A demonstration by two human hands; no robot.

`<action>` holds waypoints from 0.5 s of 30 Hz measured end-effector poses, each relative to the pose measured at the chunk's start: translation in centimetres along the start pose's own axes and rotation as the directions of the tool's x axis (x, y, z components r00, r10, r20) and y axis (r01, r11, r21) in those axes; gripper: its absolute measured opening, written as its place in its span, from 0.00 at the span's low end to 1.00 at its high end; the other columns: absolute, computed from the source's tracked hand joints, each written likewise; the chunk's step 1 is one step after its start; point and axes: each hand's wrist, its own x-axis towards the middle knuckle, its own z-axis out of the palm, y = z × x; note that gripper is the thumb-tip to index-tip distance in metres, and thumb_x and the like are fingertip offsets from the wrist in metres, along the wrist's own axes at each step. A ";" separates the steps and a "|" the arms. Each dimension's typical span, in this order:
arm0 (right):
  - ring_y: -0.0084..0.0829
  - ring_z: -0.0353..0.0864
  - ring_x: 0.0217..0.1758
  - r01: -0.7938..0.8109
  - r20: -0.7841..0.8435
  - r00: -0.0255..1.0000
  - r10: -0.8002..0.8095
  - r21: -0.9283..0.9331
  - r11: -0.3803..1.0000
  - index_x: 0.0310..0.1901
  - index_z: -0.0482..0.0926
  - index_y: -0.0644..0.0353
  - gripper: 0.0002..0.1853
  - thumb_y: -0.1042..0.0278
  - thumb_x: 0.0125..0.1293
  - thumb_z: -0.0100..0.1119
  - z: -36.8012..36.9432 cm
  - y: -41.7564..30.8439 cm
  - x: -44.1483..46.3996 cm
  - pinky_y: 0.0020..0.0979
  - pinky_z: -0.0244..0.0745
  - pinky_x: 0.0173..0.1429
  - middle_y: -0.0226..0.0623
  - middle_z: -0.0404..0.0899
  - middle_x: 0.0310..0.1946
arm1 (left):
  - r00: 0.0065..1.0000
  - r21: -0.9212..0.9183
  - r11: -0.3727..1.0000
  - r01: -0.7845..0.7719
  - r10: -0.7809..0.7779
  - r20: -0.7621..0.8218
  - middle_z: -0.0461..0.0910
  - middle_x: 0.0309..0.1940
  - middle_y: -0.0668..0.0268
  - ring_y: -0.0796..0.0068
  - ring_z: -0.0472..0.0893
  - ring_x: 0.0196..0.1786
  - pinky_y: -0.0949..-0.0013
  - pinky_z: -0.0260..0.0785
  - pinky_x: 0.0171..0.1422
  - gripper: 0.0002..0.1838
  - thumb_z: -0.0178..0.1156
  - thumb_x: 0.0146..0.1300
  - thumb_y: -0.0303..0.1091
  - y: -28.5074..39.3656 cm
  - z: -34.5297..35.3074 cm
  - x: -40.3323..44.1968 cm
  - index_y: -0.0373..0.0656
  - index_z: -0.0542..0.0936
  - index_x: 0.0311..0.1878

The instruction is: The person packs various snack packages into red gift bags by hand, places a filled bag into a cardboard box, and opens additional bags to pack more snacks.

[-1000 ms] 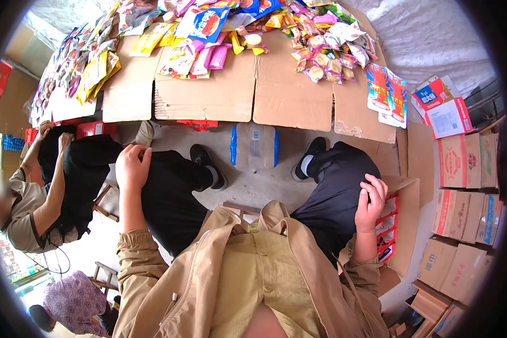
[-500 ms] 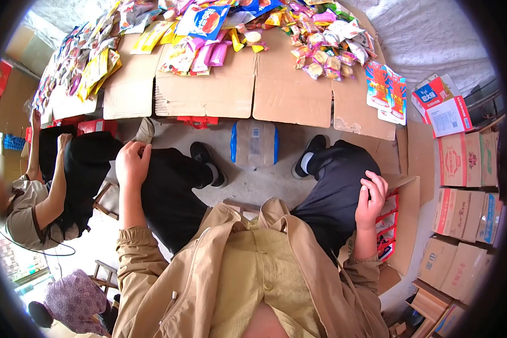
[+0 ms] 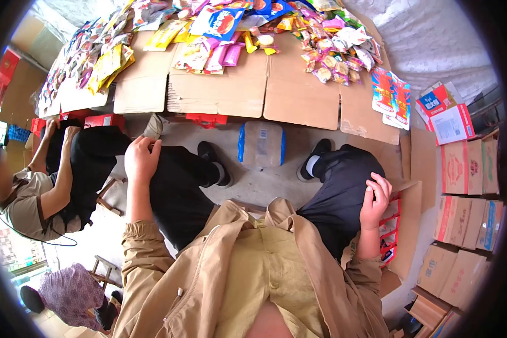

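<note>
My left hand (image 3: pixel 142 160) rests on my left knee in the head view, its fingers loosely bent over the dark trousers (image 3: pixel 177 194) and nothing seen in them. On the other side, my right hand (image 3: pixel 376 198) lies by my right thigh, palm partly up, fingers slightly curled and apart, holding nothing. Beyond both knees stands a table topped with cardboard (image 3: pixel 217 90). Small wrapped snacks (image 3: pixel 343 53), a blue snack bag (image 3: pixel 219 23) and yellow packets (image 3: pixel 110 65) are heaped on it. Two red-and-blue packs (image 3: pixel 391 96) lie near its right end.
Between my feet a taped parcel (image 3: pixel 262 145) with blue sides sits on the floor. Stacked cartons (image 3: pixel 462 169) line the right, near an open box (image 3: pixel 405 225) beside my right leg. A seated co-worker (image 3: pixel 34 197) is at left; another person (image 3: pixel 70 296) is behind at lower left.
The view has shifted slightly, so the table and parcel appear farther right. The left co-worker's hands have moved closer together near the knee. My hands stay in place on my legs.
</note>
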 end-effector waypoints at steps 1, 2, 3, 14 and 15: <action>0.48 0.79 0.62 0.003 0.000 1.000 -0.003 -0.002 1.000 0.42 0.85 0.65 0.07 0.78 0.65 0.59 0.0 0.1 0.0 0.46 0.73 0.70 0.42 0.86 0.56 | 1.000 -0.009 1.000 -0.014 0.014 -0.014 0.82 0.30 0.59 0.53 0.84 0.38 0.54 0.77 0.45 0.13 0.70 0.66 0.40 0.0 -0.1 -0.1 0.40 0.87 0.34; 0.48 0.79 0.62 -0.009 -0.004 1.000 0.009 0.005 1.000 0.42 0.85 0.65 0.07 0.79 0.65 0.59 0.0 0.1 -0.1 0.46 0.73 0.71 0.42 0.86 0.56 | 1.000 -0.012 1.000 -0.002 0.002 -0.005 0.82 0.31 0.59 0.53 0.84 0.38 0.54 0.77 0.45 0.12 0.70 0.65 0.40 0.1 -0.2 -0.1 0.39 0.87 0.34; 0.48 0.79 0.62 -0.014 -0.004 1.000 0.014 0.012 1.000 0.42 0.85 0.65 0.07 0.79 0.65 0.59 0.1 0.2 -0.2 0.46 0.73 0.71 0.42 0.86 0.56 | 1.000 -0.009 1.000 -0.007 0.007 -0.009 0.83 0.31 0.59 0.54 0.84 0.38 0.54 0.77 0.45 0.12 0.70 0.65 0.40 -0.1 -0.2 -0.1 0.39 0.87 0.35; 0.47 0.79 0.62 -0.026 -0.004 1.000 0.026 0.004 1.000 0.42 0.85 0.67 0.07 0.78 0.66 0.59 -0.1 0.4 -0.4 0.47 0.72 0.71 0.43 0.86 0.56 | 1.000 0.000 1.000 0.001 -0.001 -0.011 0.83 0.31 0.59 0.53 0.84 0.38 0.54 0.77 0.45 0.13 0.70 0.65 0.41 -0.3 -0.3 -0.4 0.40 0.86 0.34; 0.47 0.79 0.62 -0.023 -0.007 1.000 0.023 0.001 1.000 0.42 0.85 0.67 0.07 0.78 0.66 0.59 -0.1 0.4 -0.4 0.46 0.72 0.71 0.43 0.86 0.56 | 1.000 0.001 1.000 0.002 -0.002 -0.014 0.83 0.31 0.59 0.53 0.84 0.38 0.54 0.77 0.45 0.13 0.70 0.65 0.41 -0.3 -0.3 -0.4 0.40 0.86 0.34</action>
